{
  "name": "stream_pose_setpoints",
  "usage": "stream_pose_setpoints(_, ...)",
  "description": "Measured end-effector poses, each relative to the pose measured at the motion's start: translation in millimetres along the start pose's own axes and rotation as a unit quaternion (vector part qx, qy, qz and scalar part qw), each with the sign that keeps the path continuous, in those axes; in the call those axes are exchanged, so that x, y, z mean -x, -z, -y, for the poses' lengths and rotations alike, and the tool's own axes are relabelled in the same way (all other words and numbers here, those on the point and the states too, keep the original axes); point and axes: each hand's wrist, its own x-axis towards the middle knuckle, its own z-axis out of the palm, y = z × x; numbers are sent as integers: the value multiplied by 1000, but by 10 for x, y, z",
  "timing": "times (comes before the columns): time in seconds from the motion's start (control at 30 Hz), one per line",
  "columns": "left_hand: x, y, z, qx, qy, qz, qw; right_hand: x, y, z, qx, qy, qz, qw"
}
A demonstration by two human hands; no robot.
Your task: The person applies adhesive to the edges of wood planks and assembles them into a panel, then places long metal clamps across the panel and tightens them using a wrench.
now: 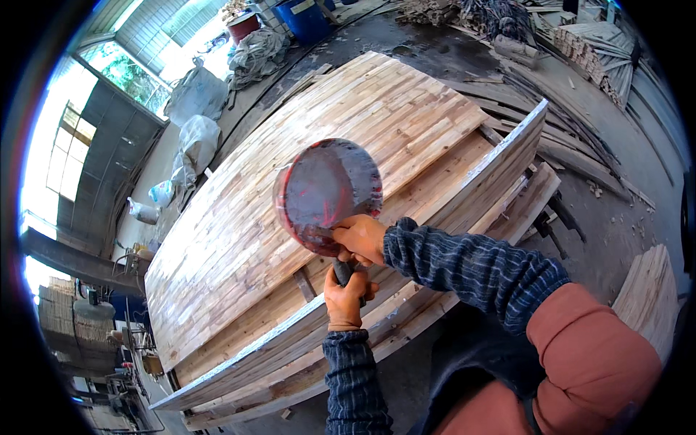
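Observation:
In front of me is a round red bucket (319, 185), its surface caked with grey residue and red showing through at the rim. My right hand (366, 238), in an orange glove, is closed on its near edge. Just below, my left hand (344, 301), gloved the same way, wraps round a short dark handle (341, 272). What that handle belongs to is hidden behind the bucket and my fingers. Beneath both hands lies a large panel of glued wood strips (232, 239), partly glossy as if wet.
An upright board with a white-streaked edge (500, 152) runs along the panel's near side. Loose planks (587, 163) lie on the floor at right, with stacked wood strips (598, 58) beyond. Plastic sacks (197, 141) and a blue barrel (304, 20) stand at far left.

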Motion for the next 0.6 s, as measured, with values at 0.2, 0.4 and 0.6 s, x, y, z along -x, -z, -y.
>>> stream_pose_setpoints(0.2, 54, 7, -49, -14, 8, -6, 1000, 408, 302, -88, -144, -15, 72, 987)
stream_pose_setpoints(0.4, 2, -50, -127, -24, 3, 6, 1000, 1259, 1007, -215, -48, 22, -36, 998)
stream_pose_setpoints(0.6, -50, -4, -148, -23, 6, 10, 1000, 1412, 1347, -528, 255, 153, -217, 930)
